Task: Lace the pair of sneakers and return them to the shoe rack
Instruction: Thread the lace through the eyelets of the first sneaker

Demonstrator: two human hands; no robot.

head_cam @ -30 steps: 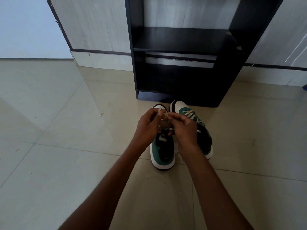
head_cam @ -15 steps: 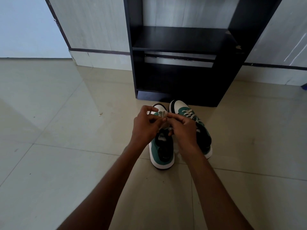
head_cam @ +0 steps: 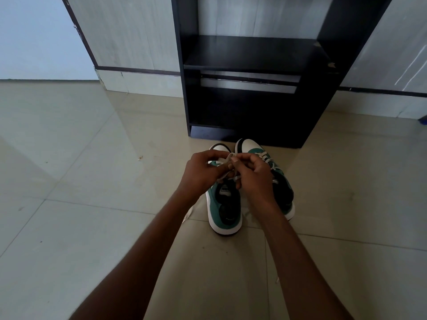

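Two green, white and black sneakers stand side by side on the tiled floor, toes toward the black shoe rack [head_cam: 254, 61]. Over the left sneaker [head_cam: 225, 211], my left hand [head_cam: 203, 173] and my right hand [head_cam: 253, 175] meet fingertip to fingertip, both pinching its white lace [head_cam: 227, 158] above the tongue. The right sneaker [head_cam: 280, 181] has its lace threaded through the eyelets; my right hand hides part of it. A loose lace end shows on the floor beside my left forearm.
The shoe rack has an upper shelf and a lower opening, both without shoes, directly behind the sneakers. Pale wood-look panels [head_cam: 129, 31] flank it. Glossy beige floor tiles [head_cam: 80, 181] spread to the left and right. A blue object [head_cam: 424, 120] peeks in at the far right edge.
Both hands have risen slightly toward the left sneaker's toe, and the lace is now pulled up between the fingertips. The sneakers have not moved.
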